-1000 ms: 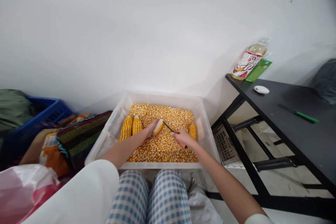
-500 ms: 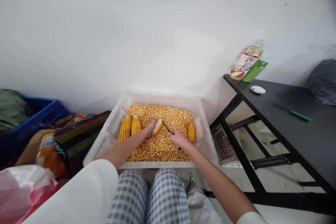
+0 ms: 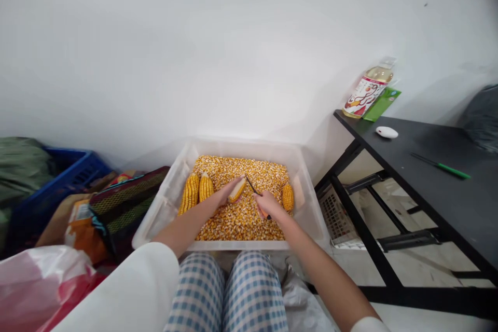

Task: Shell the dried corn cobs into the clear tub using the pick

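Orange handle [image 3: 265, 213] mostly inside grip [image 3: 266, 202]

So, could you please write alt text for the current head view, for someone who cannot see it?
The left hand holds a partly bare corn cob and the right hand a dark-shafted tool, over a translucent tub of loose kernels. Three more cobs lie in the tub; a black table stands at right.
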`<state>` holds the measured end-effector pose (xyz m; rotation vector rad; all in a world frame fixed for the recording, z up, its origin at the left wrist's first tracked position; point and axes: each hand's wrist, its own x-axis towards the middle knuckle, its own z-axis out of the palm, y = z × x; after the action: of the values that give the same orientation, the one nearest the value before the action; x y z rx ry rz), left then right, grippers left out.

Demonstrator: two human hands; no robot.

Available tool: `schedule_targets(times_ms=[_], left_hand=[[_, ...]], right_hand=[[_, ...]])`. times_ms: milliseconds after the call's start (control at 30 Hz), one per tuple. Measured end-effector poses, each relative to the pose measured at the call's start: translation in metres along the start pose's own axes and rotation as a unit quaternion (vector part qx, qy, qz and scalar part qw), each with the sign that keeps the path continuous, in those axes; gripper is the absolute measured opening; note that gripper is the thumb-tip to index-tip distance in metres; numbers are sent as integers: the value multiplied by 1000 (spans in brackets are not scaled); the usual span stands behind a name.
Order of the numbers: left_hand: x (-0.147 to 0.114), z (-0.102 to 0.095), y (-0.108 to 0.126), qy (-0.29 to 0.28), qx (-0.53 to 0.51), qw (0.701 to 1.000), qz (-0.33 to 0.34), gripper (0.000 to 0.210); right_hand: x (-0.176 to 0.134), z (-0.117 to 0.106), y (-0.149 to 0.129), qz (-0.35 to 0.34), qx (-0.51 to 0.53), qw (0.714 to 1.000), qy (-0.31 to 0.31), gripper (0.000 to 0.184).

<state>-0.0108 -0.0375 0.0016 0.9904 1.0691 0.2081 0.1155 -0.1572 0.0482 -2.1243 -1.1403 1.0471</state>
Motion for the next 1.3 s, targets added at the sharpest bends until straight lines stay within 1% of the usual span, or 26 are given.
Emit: schedule_targets(times_ms=[67,133,200,300,367,400,467,533,600,667,800,833,900,1000,1067,1200,1300], left_hand=[[-3,-5,1,-35,12,999,-9,50],[-5,-8,2,-55,-8,998,0,50],[-5,-9,3,-60,-43,997,11,48],[-4,-8,4,-55,-78,995,31,47],[-4,-7,4,-49,-85,995,36,46],[-5,-7,5,-53,-84,994,37,46],[-9,-6,8,-73,-72,994,30,46],[-15,-3,15,-109,-48,993,14,49],[-21,1,24,-147,-28,989,5,52],[-27,8,33,-167,-33,985,22,52],[-34,20,45,-193,-12,980,39,50],[-36,23,47,-196,-5,980,42,50],[-41,27,50,-211,-8,976,55,50],[-52,33,55,-253,-31,963,88,50],[-61,38,60,-274,-33,955,105,51],[-75,46,69,-266,-36,954,130,45],[-78,46,71,-261,-44,957,120,43]], right_hand=[[-1,-5,3,-3,61,998,-23,30],[-2,-9,3,-7,108,993,-45,29],[-4,-11,3,-9,120,991,-57,28],[-6,-12,4,-19,106,992,-63,31],[-4,-12,4,-22,101,994,-40,33],[-2,-12,4,-24,106,994,-14,33],[5,-14,1,-38,130,989,59,35],[11,-17,-4,-68,172,974,134,36],[15,-21,-10,-99,223,954,173,38],[15,-24,-16,-122,264,941,175,42],[6,-25,-25,-168,281,939,110,47],[4,-24,-26,-177,286,936,102,48],[2,-21,-29,-188,306,926,119,47],[0,-18,-31,-181,330,908,183,44],[0,-18,-34,-173,338,901,212,42],[1,-18,-40,-162,363,887,235,37],[4,-19,-47,-146,368,889,232,35]])
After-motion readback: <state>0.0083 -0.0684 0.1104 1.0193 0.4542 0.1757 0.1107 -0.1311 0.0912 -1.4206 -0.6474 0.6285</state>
